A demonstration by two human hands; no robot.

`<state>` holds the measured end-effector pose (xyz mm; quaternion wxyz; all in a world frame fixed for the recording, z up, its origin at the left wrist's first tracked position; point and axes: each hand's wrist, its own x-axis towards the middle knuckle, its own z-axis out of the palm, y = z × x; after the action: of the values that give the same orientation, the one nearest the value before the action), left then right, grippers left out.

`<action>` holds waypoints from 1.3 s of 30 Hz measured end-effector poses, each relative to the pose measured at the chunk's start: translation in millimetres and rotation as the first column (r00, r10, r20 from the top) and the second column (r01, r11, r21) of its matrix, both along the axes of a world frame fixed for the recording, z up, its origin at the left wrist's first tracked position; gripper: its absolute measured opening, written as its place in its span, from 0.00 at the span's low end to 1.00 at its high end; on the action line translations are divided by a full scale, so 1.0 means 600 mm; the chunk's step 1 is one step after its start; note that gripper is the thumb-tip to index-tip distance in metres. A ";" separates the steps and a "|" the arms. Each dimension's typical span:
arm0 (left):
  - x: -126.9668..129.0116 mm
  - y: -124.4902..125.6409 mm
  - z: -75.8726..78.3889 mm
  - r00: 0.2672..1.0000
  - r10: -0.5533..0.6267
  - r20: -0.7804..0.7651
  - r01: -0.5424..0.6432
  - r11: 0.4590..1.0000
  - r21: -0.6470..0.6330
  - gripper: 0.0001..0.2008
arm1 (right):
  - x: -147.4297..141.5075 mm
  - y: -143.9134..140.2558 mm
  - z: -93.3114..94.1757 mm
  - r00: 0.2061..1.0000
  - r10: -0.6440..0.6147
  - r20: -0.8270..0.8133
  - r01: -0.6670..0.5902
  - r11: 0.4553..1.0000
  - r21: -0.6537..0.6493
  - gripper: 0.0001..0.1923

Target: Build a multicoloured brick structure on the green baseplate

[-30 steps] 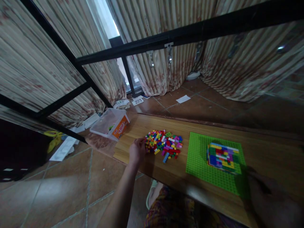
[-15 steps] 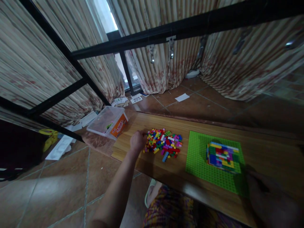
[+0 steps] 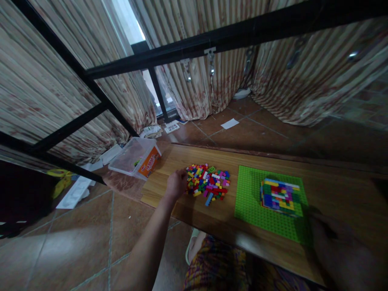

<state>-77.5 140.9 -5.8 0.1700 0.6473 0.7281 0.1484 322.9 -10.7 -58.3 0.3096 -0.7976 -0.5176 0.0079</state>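
Two hands: left hand (image 3: 176, 185) at the left edge of the loose brick pile (image 3: 207, 182), fingers curled among the bricks — whether they pinch one I cannot tell; right hand (image 3: 342, 258) dark and blurred at lower right, its grip unreadable.
Pile place: centre of the frame on the wooden table (image 3: 333, 190), just left of the green baseplate (image 3: 251, 202).
Done so far: a many-coloured block of bricks (image 3: 280, 196) stands built on the baseplate's right half.
Left to do: judging by the pile, plenty of bricks remain loose.
Long axis: pile stretches left–right along the table — no clear pointing end.
Off-table: clear plastic box (image 3: 136, 157) at middle left.
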 end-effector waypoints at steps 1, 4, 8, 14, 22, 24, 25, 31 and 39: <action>0.000 -0.002 -0.002 1.000 -0.012 0.017 0.011 1.000 0.006 0.10 | 0.000 0.000 0.000 1.000 -0.008 0.004 0.008 1.000 -0.018 0.22; -0.002 -0.007 -0.006 0.996 -0.046 0.077 0.045 0.999 0.023 0.09 | 0.002 0.000 -0.002 0.999 -0.015 0.033 0.017 0.997 -0.071 0.24; -0.004 -0.008 -0.010 0.985 -0.085 0.150 0.080 0.996 0.037 0.10 | 0.003 0.001 -0.004 0.998 -0.017 0.060 0.021 0.997 -0.070 0.26; -0.009 -0.001 -0.011 0.975 -0.152 0.161 0.150 0.988 0.020 0.13 | 0.003 0.001 -0.003 1.000 -0.022 -0.002 0.022 0.995 -0.095 0.25; -0.002 -0.001 -0.005 0.986 -0.129 0.108 0.133 0.991 -0.029 0.13 | 0.001 0.000 0.000 1.000 -0.014 -0.005 0.013 0.998 -0.061 0.21; 0.001 0.000 -0.002 0.989 -0.120 0.083 0.124 0.991 -0.047 0.13 | 0.001 0.000 -0.001 1.000 -0.018 -0.008 0.017 0.998 -0.056 0.21; 0.002 0.000 0.000 0.991 -0.117 0.070 0.121 0.991 -0.050 0.12 | 0.002 0.001 -0.002 1.000 -0.021 -0.011 0.020 0.998 -0.057 0.21; 0.000 -0.002 0.005 0.999 -0.050 0.004 0.050 0.999 -0.002 0.11 | 0.002 0.001 -0.004 1.000 -0.020 0.005 0.020 0.996 -0.087 0.22; 0.029 -0.006 0.009 0.952 -0.305 -0.003 0.300 0.934 0.192 0.15 | -0.001 0.001 -0.001 1.000 -0.011 0.008 0.011 1.000 -0.024 0.20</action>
<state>-59.9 137.2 -0.4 0.1379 0.7628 0.5998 0.1982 322.4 -9.9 -59.1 0.2979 -0.8042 -0.5142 0.0092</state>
